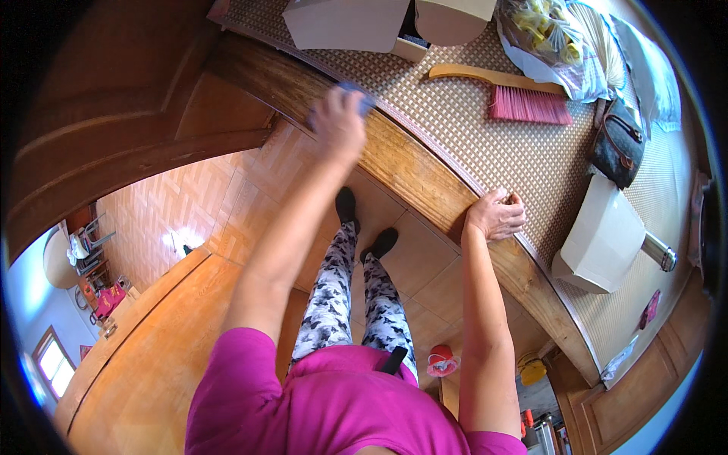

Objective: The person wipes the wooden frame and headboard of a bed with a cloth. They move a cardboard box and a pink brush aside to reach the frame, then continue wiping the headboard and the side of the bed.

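My left hand (339, 129), slightly blurred by motion, presses a blue cloth (358, 95) onto the wooden edge board (413, 163) of a bed-like platform. The fingers are closed over the cloth, which partly shows beyond them. Farther right, my right hand (497, 215) rests where the board meets the woven mat (455, 114). Its fingers are curled in, and no object shows in them. Near the mat's far side lies a brush (527, 98) with a wooden handle and pink bristles.
White boxes (349, 23) stand on the mat at the far edge. A plastic bag (542, 34), a dark pouch (618, 144) and another white box (599, 239) lie to the right. Behind me are a wooden surface (152, 364) and a red bucket (442, 360) on the floor.
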Available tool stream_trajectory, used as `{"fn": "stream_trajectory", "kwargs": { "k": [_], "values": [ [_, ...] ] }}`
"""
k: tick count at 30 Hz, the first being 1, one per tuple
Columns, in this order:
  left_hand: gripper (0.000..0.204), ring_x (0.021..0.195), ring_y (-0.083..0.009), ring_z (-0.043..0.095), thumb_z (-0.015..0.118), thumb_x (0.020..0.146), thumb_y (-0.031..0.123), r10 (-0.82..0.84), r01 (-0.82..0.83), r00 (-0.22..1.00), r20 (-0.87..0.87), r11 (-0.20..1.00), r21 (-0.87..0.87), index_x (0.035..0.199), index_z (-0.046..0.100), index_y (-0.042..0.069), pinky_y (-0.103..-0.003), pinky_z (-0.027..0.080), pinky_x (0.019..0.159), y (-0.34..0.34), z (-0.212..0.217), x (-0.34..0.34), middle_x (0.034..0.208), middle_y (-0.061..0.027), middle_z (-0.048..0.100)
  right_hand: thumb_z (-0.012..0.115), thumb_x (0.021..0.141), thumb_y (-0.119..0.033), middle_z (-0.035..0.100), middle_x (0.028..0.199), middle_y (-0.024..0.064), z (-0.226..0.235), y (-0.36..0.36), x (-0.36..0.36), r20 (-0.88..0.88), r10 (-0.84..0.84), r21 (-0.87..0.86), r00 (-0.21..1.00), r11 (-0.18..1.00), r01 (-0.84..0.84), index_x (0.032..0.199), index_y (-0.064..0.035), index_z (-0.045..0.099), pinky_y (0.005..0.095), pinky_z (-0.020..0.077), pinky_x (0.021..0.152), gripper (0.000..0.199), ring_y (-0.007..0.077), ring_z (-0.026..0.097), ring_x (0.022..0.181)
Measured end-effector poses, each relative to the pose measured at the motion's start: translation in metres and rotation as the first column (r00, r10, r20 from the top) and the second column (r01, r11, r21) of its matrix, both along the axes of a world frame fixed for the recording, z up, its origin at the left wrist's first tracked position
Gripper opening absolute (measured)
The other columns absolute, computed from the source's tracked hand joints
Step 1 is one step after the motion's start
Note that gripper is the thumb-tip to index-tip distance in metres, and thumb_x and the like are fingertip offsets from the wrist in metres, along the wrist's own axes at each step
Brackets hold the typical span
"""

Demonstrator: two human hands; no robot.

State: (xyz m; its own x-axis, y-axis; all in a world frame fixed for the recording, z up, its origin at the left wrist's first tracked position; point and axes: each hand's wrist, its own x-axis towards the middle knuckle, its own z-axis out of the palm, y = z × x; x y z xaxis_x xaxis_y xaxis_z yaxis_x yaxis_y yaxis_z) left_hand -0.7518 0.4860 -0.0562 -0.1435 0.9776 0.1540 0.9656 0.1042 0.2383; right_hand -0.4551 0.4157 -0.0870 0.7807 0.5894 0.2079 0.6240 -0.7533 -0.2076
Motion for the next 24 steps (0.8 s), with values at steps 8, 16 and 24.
{"fn": "stream_trajectory", "kwargs": {
  "k": [8,16,24],
  "values": [
    [0.028,0.11,-0.0256,0.047,0.062,0.088,0.01,-0.551,0.566,0.796,0.249,0.824,0.013,0.115,0.069,0.016,-0.041,0.041,0.094,-0.124,0.015,0.166,0.125,-0.0038,0.05,0.058,0.094,-0.037,0.061,0.11,0.0131,0.009,-0.011,0.023,-0.31,0.173,0.21,0.935,0.972,-0.11,0.11,-0.0084,0.065,0.0454,0.0403,0.099,0.034,0.0332,0.054,0.107],
    [0.026,0.106,-0.0276,0.061,0.063,0.091,0.009,-0.519,0.492,0.844,0.135,0.85,0.19,0.114,0.067,0.022,-0.043,0.048,0.098,-0.051,0.008,0.046,0.106,-0.0069,0.067,0.062,0.095,-0.018,0.055,0.115,0.014,0.03,-0.13,0.132,-0.265,0.381,0.304,0.886,0.905,-0.299,0.11,-0.0015,0.062,0.0423,0.0384,0.103,0.023,0.0289,0.048,0.115],
    [0.043,0.132,-0.0399,0.043,0.058,0.096,0.039,0.116,-0.11,0.992,-0.046,0.987,0.117,0.135,0.058,0.019,-0.055,0.035,0.11,0.016,-0.04,-0.064,0.138,-0.0168,0.056,0.064,0.094,-0.032,0.048,0.132,0.0234,-0.018,-0.249,0.328,-0.003,-0.276,0.3,0.961,0.917,0.265,0.127,-0.0031,0.061,0.0445,0.0403,0.106,0.043,0.0344,0.046,0.124]
  ]
}}
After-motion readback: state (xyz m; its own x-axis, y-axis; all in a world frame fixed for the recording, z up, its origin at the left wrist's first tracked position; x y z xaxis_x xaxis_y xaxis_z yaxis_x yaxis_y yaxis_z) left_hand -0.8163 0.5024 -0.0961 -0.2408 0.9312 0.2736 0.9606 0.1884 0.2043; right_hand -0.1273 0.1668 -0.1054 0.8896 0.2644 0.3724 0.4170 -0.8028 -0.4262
